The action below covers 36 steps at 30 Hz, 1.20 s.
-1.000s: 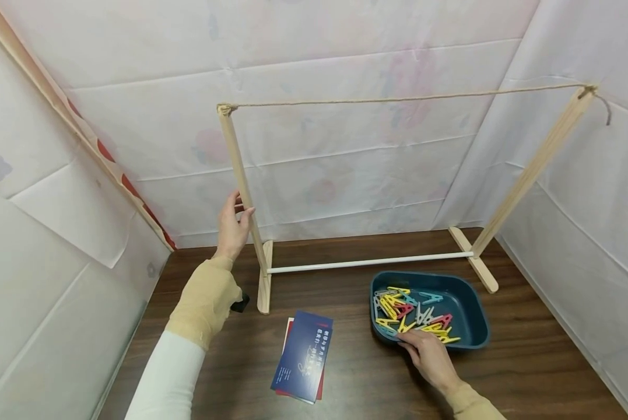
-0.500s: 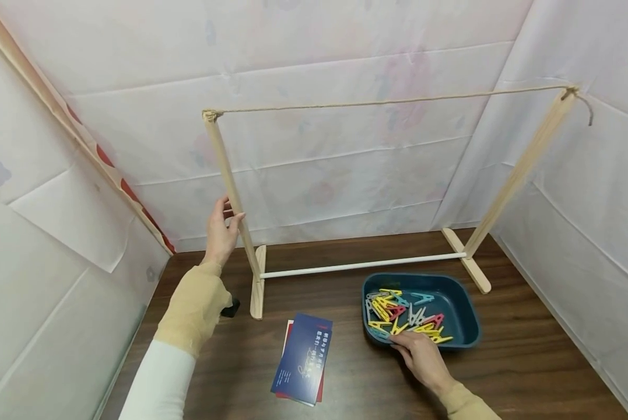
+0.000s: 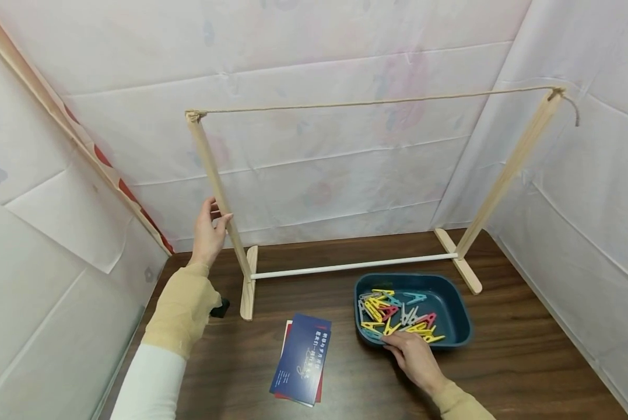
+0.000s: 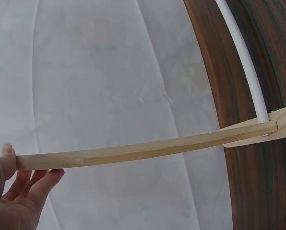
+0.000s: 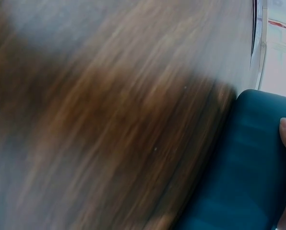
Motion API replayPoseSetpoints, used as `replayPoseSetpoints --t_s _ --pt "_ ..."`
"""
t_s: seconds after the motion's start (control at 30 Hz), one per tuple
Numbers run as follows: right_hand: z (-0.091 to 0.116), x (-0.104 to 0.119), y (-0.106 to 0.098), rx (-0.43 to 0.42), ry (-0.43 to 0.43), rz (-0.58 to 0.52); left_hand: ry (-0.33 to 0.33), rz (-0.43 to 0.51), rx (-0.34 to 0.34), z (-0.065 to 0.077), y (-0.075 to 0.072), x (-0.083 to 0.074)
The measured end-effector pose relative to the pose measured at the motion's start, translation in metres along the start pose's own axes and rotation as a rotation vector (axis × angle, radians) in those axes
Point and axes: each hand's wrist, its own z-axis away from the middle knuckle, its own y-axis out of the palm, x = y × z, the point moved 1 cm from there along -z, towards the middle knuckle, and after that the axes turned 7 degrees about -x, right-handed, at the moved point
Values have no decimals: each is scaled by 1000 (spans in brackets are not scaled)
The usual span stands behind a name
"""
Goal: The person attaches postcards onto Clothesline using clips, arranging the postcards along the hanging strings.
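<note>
Here, left hand (image 3: 207, 234) pinching wooden post (image 3: 209, 163), right hand (image 3: 417, 359) pinching blue tub's near rim (image 3: 451, 345)

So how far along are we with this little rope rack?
Done, it seems: the cord is strung across the wooden rack. In hand: the left hand grips one post, and the right hand holds the tray at its near rim. Remaining, probably: hanging the cards, which lie on the table, with the clothespins in the tray; nothing hangs from the cord yet.
</note>
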Motion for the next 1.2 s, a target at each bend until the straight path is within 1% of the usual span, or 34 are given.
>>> replayPoseSetpoints --t_s 0.2,0.33,0.6,0.83,1.0,1.03,1.2 --pt "-2 4 2 11 -3 0 -15 -32 -9 0 -10 4" --pt "-3 6 4 8 -9 -7 -6 -52 -17 -1 -14 7" --pt "-5 10 9 -36 -68 -9 8 -60 -30 -1 -20 9" --pt "-6 15 13 -24 -74 -4 20 -68 -46 0 -22 10" --pt "-8 19 14 -27 -95 -7 13 -64 -46 2 -26 11" --pt "-8 19 14 -36 -110 -6 10 -61 -48 2 -27 11" --pt "-9 22 16 -42 -123 -11 -3 -63 -49 2 -34 15"
